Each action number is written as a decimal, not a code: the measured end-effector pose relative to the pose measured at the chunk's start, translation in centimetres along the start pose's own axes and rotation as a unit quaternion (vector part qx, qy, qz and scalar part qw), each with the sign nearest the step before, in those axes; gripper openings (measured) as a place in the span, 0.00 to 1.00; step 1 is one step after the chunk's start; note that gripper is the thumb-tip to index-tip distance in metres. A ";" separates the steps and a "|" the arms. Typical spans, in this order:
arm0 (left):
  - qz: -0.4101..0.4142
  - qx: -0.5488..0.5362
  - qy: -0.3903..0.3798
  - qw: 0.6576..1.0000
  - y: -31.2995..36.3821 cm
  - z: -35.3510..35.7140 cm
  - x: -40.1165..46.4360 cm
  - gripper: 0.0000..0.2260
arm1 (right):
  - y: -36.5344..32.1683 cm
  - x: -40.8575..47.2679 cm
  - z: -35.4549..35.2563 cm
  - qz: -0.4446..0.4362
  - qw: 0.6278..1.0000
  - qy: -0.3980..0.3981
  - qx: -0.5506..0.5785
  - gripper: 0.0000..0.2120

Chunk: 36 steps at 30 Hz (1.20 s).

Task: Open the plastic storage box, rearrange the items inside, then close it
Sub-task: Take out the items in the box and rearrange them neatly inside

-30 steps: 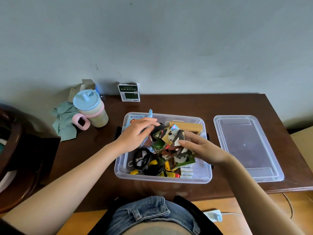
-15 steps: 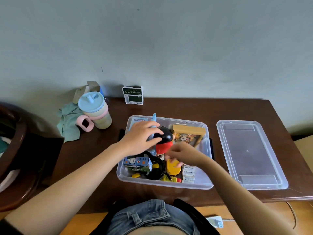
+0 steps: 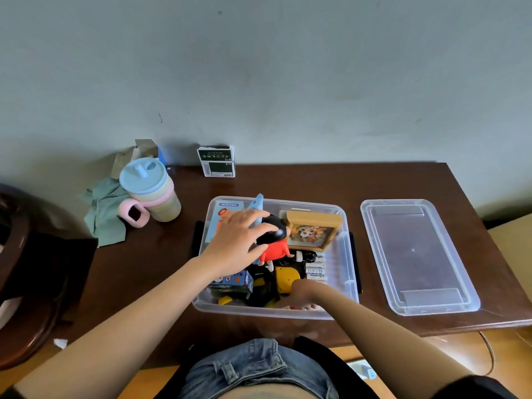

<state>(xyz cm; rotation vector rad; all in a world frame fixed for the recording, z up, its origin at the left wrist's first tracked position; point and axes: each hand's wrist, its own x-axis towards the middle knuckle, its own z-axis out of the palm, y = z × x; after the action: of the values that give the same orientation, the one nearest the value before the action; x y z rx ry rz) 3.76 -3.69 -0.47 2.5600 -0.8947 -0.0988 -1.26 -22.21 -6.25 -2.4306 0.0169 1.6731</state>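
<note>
The open storage box [image 3: 349,254] sits on the table [image 3: 288,182], its lid [image 3: 417,254] lying flat just right of it. My left hand [image 3: 239,243] rests over the box's middle, fingers spread across the black head of a red-shirted figurine [image 3: 275,240]. My right hand [image 3: 299,293] dips into the box's near edge beside a yellow item [image 3: 285,279]; I cannot tell how its fingers lie.
</note>
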 end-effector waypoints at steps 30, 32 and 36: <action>0.073 0.072 -0.030 0.994 1.1 1.3 0.9 0.10 | 4.6 -4.7 -7.1 -0.055 0.818 0.568 -0.073 0.17; 0.069 0.056 -0.023 0.996 1.1 1.3 0.9 0.08 | 4.8 -4.4 -7.8 -0.070 0.827 0.550 -0.092 0.12; 0.054 0.033 0.006 0.998 1.0 1.3 0.9 0.07 | 5.0 -5.9 -8.1 -0.135 0.812 0.568 0.022 0.10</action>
<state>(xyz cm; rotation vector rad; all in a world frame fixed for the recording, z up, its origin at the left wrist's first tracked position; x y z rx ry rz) 3.61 -5.44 -1.19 2.5628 -1.0459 -0.0228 3.51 -28.99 1.29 -2.8008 -0.1116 -0.0569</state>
